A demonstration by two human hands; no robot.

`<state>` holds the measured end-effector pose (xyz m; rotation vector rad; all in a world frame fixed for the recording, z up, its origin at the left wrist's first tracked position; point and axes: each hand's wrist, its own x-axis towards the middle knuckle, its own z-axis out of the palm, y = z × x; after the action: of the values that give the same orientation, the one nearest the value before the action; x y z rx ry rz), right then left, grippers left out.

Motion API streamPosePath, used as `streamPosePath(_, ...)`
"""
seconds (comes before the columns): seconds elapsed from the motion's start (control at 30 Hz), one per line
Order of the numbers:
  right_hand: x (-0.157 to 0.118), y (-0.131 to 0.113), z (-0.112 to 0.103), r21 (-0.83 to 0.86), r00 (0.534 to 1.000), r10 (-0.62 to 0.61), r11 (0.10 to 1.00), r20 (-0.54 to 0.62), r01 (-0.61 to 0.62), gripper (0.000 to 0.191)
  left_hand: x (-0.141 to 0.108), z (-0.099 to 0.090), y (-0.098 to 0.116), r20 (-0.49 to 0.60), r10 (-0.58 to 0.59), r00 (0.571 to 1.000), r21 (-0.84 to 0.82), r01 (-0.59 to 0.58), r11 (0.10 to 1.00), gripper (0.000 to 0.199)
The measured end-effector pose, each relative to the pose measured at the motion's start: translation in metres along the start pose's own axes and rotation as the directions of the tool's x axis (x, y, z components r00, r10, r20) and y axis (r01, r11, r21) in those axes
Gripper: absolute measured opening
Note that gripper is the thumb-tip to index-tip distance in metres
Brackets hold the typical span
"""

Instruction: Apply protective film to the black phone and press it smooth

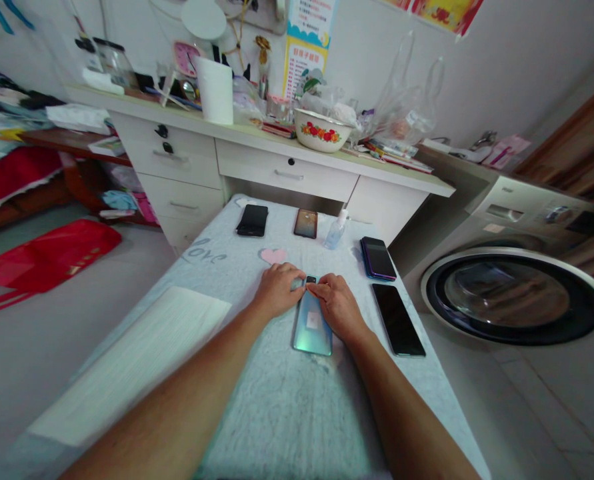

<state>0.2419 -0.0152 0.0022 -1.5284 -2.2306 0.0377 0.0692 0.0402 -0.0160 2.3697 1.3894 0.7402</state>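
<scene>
A shiny blue-green smartphone [313,332] lies back up on the cloth-covered table, with a pale label on its back. At its upper left edge, my left hand [279,289] grips it with bent fingers. My right hand [337,305] leans over the phone's upper right side, its thumb and fingers pinched together beside the black camera block [311,280]. Whatever may be between those right fingertips is too small or hidden to make out. Right of my right hand lies a black-screened phone [399,321].
Farther back are a stack of phones [377,259], a clear spray bottle [335,231], a brown phone [305,223] and a black phone [253,220]. A white cloth sheet [137,363] lies left. Beyond stand a drawer desk [289,175] and, right, a washing machine [507,230].
</scene>
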Motion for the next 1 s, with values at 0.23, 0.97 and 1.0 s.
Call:
streamPosePath(0.23, 0.010, 0.006, 0.009, -0.059, 0.997, 0.068, 0.996, -0.033, -0.070, 0.028, 0.000, -0.002, 0.001, 0.008, 0.005, 1.000, 0.003, -0.005, 1.000, 0.026)
streamPosePath(0.97, 0.005, 0.004, -0.001, 0.035, 0.996, -0.006, 0.999, 0.088, 0.003, 0.032, -0.001, 0.000, 0.002, 0.019, -0.020, 1.000, 0.025, 0.019, 1.000, 0.028)
streamPosePath(1.0, 0.006, 0.004, 0.000, 0.023, 0.997, -0.003, 1.000, 0.078, 0.001, 0.032, -0.001, 0.000, 0.002, 0.019, -0.019, 1.000, 0.024, 0.019, 1.000, 0.028)
